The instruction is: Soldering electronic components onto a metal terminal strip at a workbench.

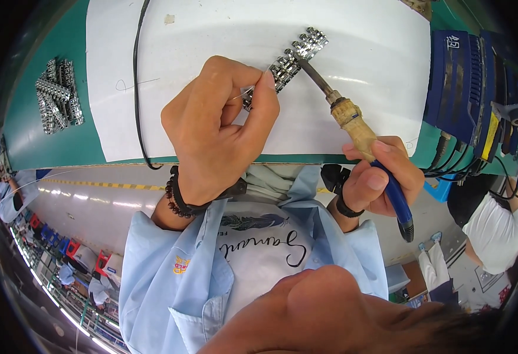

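Note:
My right hand [386,177] grips a soldering iron [353,127] by its blue and tan handle. The iron's dark metal tip rests against or just over a strip of small shiny metal parts [285,68], lying slantwise on a white sheet. Close to the strip's near end, my left hand [220,118] has thumb and forefinger pinched on a thin solder wire [242,95]. That wire's fine end shows between the fingers. The strip's lower part is partly hidden behind the left fingertips.
A pile of similar metal strips [58,94] lies on the green mat at the left. A black cable [136,88] crosses the white sheet [206,35]. At the right stands a blue soldering station [456,88] with cables below it. Another person [495,230] is at the far right.

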`<state>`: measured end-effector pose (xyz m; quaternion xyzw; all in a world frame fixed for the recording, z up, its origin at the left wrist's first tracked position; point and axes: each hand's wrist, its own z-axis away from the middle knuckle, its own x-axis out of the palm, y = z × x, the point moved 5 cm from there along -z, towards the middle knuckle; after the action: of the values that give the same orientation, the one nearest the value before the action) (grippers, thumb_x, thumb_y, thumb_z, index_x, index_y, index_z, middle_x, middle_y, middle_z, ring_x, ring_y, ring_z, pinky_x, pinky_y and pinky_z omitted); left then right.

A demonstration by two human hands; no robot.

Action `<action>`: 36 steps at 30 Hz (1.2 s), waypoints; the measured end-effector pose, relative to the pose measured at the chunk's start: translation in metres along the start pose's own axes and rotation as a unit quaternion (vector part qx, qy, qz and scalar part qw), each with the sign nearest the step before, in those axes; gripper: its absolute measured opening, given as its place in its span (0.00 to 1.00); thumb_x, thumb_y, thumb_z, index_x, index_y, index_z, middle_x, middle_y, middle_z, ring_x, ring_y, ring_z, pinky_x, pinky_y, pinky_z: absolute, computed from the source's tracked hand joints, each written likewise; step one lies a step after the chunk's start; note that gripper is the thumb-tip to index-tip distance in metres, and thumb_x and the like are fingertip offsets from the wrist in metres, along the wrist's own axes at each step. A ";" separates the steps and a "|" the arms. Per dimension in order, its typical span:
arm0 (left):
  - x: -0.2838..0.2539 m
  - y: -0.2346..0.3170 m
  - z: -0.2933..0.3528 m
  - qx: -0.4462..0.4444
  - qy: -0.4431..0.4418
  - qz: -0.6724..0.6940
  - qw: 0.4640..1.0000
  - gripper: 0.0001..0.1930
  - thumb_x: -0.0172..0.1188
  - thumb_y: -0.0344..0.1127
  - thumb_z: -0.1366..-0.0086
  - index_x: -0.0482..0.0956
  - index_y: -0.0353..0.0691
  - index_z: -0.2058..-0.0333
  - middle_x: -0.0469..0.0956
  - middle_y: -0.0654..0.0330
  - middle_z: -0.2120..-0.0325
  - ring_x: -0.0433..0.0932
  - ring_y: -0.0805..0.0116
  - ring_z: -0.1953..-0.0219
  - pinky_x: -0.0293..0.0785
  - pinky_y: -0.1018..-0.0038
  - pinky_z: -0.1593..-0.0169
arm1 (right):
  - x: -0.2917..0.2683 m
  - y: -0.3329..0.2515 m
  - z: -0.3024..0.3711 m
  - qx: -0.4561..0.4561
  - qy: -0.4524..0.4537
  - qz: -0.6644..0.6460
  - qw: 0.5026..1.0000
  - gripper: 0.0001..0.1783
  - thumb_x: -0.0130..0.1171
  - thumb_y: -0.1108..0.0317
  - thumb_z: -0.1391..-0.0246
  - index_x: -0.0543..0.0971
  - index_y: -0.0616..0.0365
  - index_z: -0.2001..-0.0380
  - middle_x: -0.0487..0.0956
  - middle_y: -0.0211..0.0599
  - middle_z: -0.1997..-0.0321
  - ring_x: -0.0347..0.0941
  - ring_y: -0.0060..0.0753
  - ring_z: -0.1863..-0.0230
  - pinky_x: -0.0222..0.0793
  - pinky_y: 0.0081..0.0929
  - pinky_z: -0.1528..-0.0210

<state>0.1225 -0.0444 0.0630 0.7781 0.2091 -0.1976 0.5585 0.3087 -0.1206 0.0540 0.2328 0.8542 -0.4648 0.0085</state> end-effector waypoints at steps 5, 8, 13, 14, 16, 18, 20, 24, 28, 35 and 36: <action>0.001 -0.002 -0.002 -0.007 -0.011 -0.010 1.000 0.08 0.64 0.20 0.51 0.73 0.37 0.77 0.56 0.69 0.90 0.51 0.82 0.88 0.45 0.81 0.84 | 0.002 0.001 -0.001 -0.004 0.000 -0.004 1.000 0.23 0.57 0.55 0.44 0.73 0.69 0.64 0.75 0.46 0.83 0.73 0.34 0.83 0.65 0.19 0.82; 0.003 -0.004 -0.002 -0.006 -0.011 -0.007 1.000 0.08 0.64 0.20 0.51 0.73 0.37 0.77 0.56 0.69 0.90 0.51 0.82 0.88 0.45 0.81 0.84 | 0.002 0.001 -0.001 -0.014 -0.007 -0.003 1.000 0.23 0.57 0.54 0.44 0.73 0.69 0.64 0.75 0.46 0.83 0.74 0.34 0.83 0.65 0.19 0.82; -0.003 -0.006 0.001 -0.010 0.003 0.006 1.000 0.08 0.64 0.20 0.51 0.73 0.36 0.77 0.56 0.69 0.90 0.50 0.82 0.88 0.45 0.81 0.84 | 0.004 0.001 -0.001 -0.023 -0.029 0.010 0.999 0.22 0.56 0.55 0.43 0.72 0.69 0.63 0.75 0.45 0.83 0.73 0.35 0.83 0.65 0.20 0.82; -0.003 -0.006 0.002 -0.004 0.010 0.010 1.000 0.07 0.64 0.20 0.51 0.73 0.36 0.77 0.56 0.69 0.90 0.50 0.82 0.88 0.44 0.81 0.84 | 0.004 0.001 0.000 -0.024 -0.023 0.014 0.999 0.22 0.56 0.55 0.42 0.71 0.69 0.63 0.75 0.45 0.83 0.73 0.35 0.84 0.65 0.20 0.82; -0.003 -0.006 0.002 0.008 0.025 0.018 1.000 0.07 0.64 0.20 0.51 0.73 0.36 0.78 0.55 0.69 0.90 0.49 0.83 0.88 0.44 0.81 0.84 | 0.004 0.001 0.003 -0.026 -0.017 0.017 0.999 0.22 0.55 0.55 0.42 0.71 0.69 0.63 0.74 0.45 0.83 0.73 0.35 0.84 0.66 0.20 0.82; -0.004 -0.007 0.003 0.010 0.024 0.017 1.000 0.07 0.64 0.20 0.51 0.73 0.37 0.78 0.55 0.69 0.90 0.49 0.83 0.88 0.44 0.81 0.84 | 0.001 0.001 0.006 -0.028 0.025 0.003 0.999 0.21 0.53 0.56 0.41 0.69 0.70 0.63 0.74 0.46 0.82 0.72 0.35 0.84 0.67 0.20 0.82; -0.003 -0.007 0.003 0.014 0.022 0.018 1.000 0.07 0.64 0.21 0.51 0.73 0.37 0.77 0.54 0.70 0.91 0.49 0.83 0.88 0.44 0.81 0.84 | -0.002 0.001 0.007 -0.029 0.046 -0.004 0.998 0.21 0.53 0.57 0.41 0.69 0.70 0.63 0.73 0.46 0.82 0.72 0.35 0.84 0.67 0.20 0.82; -0.001 -0.009 0.002 -0.006 -0.002 0.012 1.000 0.08 0.64 0.21 0.51 0.73 0.37 0.77 0.54 0.70 0.91 0.49 0.82 0.88 0.44 0.81 0.84 | -0.001 0.003 0.005 -0.019 0.022 -0.005 1.000 0.20 0.52 0.58 0.41 0.68 0.70 0.63 0.73 0.47 0.81 0.72 0.34 0.85 0.69 0.20 0.82; 0.000 -0.010 0.001 -0.007 -0.002 0.005 1.000 0.08 0.64 0.21 0.51 0.72 0.38 0.77 0.54 0.70 0.91 0.49 0.82 0.88 0.44 0.81 0.84 | 0.002 0.005 0.004 -0.007 0.013 -0.011 1.000 0.21 0.52 0.57 0.41 0.68 0.70 0.64 0.73 0.47 0.80 0.72 0.33 0.84 0.68 0.20 0.83; 0.002 -0.012 -0.003 -0.008 -0.006 0.000 1.000 0.08 0.64 0.21 0.50 0.72 0.38 0.77 0.54 0.70 0.91 0.49 0.82 0.88 0.44 0.81 0.84 | 0.007 0.011 0.001 0.004 -0.005 -0.026 1.000 0.21 0.53 0.57 0.42 0.68 0.70 0.65 0.73 0.45 0.79 0.72 0.33 0.84 0.67 0.20 0.83; 0.002 -0.013 -0.003 -0.009 -0.006 -0.001 1.000 0.08 0.63 0.21 0.50 0.72 0.38 0.77 0.54 0.70 0.91 0.50 0.82 0.88 0.44 0.81 0.84 | 0.007 0.011 0.000 0.004 -0.005 -0.026 1.000 0.21 0.53 0.57 0.42 0.68 0.70 0.65 0.73 0.45 0.79 0.72 0.33 0.84 0.67 0.20 0.83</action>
<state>0.1178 -0.0379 0.0527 0.7718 0.2080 -0.2005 0.5665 0.3068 -0.1131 0.0438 0.2081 0.8583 -0.4691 -0.0004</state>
